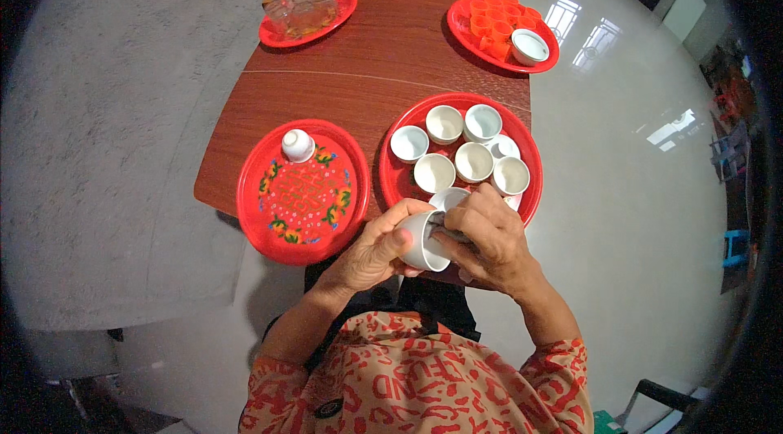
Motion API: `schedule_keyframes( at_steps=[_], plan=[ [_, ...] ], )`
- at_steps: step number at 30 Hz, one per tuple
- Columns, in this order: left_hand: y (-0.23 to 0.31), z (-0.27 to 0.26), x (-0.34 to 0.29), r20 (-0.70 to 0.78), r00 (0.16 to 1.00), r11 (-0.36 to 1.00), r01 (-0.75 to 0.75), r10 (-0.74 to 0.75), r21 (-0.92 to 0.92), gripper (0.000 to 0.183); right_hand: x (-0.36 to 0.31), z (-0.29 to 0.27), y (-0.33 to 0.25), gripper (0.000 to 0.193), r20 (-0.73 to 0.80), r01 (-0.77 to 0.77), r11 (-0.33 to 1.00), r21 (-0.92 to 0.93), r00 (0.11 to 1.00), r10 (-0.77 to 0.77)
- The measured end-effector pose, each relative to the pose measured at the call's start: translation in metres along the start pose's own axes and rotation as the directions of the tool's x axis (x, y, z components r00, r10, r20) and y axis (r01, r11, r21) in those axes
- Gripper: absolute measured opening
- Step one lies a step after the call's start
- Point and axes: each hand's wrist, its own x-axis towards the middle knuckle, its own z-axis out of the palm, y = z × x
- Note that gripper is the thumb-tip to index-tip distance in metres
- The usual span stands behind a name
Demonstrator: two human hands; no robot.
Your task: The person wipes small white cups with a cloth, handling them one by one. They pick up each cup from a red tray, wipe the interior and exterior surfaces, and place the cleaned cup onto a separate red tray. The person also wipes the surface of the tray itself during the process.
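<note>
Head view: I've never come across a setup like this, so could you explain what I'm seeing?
There is no machine here: these are a person's bare hands, seen from above by a wide fisheye camera on their head, so straight edges bend near the rim. The left hand holds a white cup; the right hand is at its open mouth with some greyish material, mostly hidden. On the brown table, a red tray carries more white cups, and a floral tray has one small cup. Farther back are clear vessels and orange cups on other red trays.
</note>
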Motion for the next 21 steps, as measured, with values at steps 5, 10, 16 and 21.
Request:
schedule_keyframes(
  at_steps=[5,10,16,21],
  plan=[
    [-0.005,-0.004,0.003,0.014,1.0,1.0,-0.005,0.004,0.01,0.069,-0.005,-0.01,-0.005,0.018,0.095,-0.124,0.982,0.143,0.989,0.111],
    [-0.007,0.006,0.008,-0.039,0.994,0.995,-0.103,0.103,-0.006,0.065,-0.005,-0.007,-0.015,0.016,-0.042,-0.236,0.96,0.154,0.969,0.244],
    [-0.005,0.007,0.009,-0.032,0.991,0.99,-0.131,0.133,0.055,0.059,-0.001,-0.003,-0.022,0.021,-0.083,-0.122,0.979,-0.163,0.99,0.109],
    [-0.003,0.016,0.009,-0.067,0.997,0.995,-0.039,0.045,0.09,0.058,-0.006,-0.014,-0.024,0.011,0.15,-0.158,0.963,-0.217,0.97,0.193]
  ],
)
